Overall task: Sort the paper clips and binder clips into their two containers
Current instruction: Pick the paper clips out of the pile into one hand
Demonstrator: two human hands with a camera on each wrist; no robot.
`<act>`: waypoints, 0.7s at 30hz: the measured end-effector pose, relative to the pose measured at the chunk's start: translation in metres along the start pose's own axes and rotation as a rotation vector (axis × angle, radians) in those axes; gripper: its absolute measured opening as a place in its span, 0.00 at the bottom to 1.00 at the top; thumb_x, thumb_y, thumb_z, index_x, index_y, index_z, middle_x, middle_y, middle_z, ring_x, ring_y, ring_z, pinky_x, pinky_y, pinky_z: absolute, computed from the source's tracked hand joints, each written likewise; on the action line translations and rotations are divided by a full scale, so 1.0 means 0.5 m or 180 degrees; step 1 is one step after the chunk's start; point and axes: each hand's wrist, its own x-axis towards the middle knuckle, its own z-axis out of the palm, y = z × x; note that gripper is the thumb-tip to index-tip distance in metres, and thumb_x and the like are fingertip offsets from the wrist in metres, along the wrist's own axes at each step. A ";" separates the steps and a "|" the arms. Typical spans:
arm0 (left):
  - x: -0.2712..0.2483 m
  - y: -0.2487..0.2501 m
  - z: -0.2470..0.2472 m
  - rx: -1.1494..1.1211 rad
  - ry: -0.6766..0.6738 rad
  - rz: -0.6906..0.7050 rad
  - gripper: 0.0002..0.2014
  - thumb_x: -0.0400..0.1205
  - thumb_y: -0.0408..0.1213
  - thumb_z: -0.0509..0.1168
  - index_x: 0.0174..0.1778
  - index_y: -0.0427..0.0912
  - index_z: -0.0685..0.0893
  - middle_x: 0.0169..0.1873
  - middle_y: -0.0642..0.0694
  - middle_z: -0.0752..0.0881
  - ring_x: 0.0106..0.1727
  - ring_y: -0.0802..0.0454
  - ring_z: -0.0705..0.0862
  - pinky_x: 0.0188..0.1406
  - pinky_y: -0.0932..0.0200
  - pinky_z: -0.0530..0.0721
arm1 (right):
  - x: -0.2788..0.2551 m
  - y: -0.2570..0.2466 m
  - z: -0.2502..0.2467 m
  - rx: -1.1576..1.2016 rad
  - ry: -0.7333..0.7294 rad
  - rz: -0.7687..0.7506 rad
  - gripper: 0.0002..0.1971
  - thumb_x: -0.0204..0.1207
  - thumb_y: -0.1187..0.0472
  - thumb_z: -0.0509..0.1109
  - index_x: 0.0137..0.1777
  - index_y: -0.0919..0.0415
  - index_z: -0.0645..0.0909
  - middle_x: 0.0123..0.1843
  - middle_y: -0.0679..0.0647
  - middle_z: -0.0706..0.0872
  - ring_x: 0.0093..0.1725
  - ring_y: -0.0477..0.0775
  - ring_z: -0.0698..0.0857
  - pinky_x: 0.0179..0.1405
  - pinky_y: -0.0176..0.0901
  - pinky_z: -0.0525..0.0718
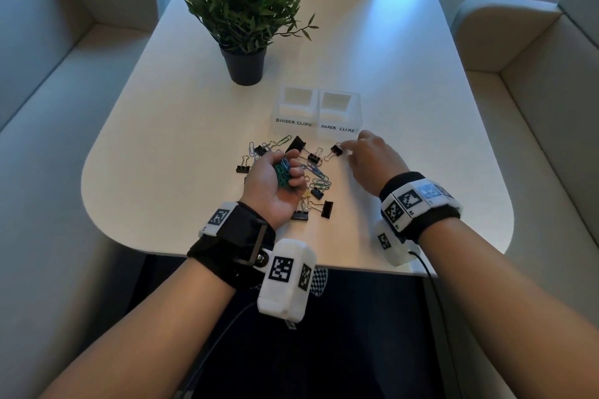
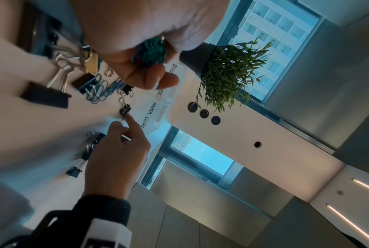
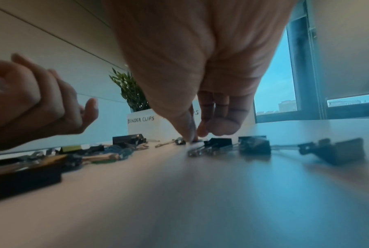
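Note:
My left hand (image 1: 275,185) lies palm up over the pile and grips a bunch of green and blue paper clips (image 1: 284,172), which also show in the left wrist view as paper clips (image 2: 153,52). My right hand (image 1: 350,147) reaches down in front of the container labelled PAPER CLIPS (image 1: 337,128). Its thumb and forefinger pinch the wire handle of a small black binder clip (image 1: 336,150) lying on the table, the same binder clip (image 2: 125,109) seen from the left wrist. The container labelled BINDER CLIPS (image 1: 293,122) stands to its left. Both look empty.
Loose paper clips and black binder clips (image 1: 316,183) are scattered on the white table (image 1: 162,172) around my left hand, with a large binder clip (image 1: 326,209) nearest me. A potted plant (image 1: 244,65) stands behind the containers. Sofas flank the table.

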 end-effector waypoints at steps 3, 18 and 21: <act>-0.002 -0.002 -0.002 -0.0058 0.0048 0.0016 0.11 0.84 0.33 0.53 0.40 0.37 0.78 0.22 0.47 0.77 0.17 0.57 0.76 0.14 0.71 0.71 | -0.008 0.013 -0.001 -0.0045 0.0134 0.0099 0.09 0.79 0.68 0.64 0.51 0.64 0.86 0.51 0.60 0.81 0.44 0.60 0.83 0.42 0.46 0.83; 0.008 -0.008 -0.001 -0.0157 0.0010 0.0369 0.11 0.84 0.33 0.54 0.46 0.33 0.80 0.41 0.38 0.83 0.44 0.47 0.83 0.55 0.56 0.82 | -0.021 -0.060 -0.051 0.1194 0.0215 -0.0023 0.06 0.75 0.64 0.71 0.49 0.60 0.88 0.36 0.47 0.85 0.34 0.38 0.82 0.32 0.15 0.74; 0.014 -0.015 0.004 -0.0266 -0.0058 0.0220 0.11 0.85 0.34 0.53 0.44 0.34 0.78 0.40 0.38 0.82 0.42 0.49 0.81 0.50 0.56 0.82 | -0.024 -0.107 -0.066 0.1500 -0.0154 -0.0233 0.06 0.74 0.60 0.73 0.48 0.55 0.89 0.36 0.44 0.87 0.36 0.33 0.83 0.35 0.15 0.75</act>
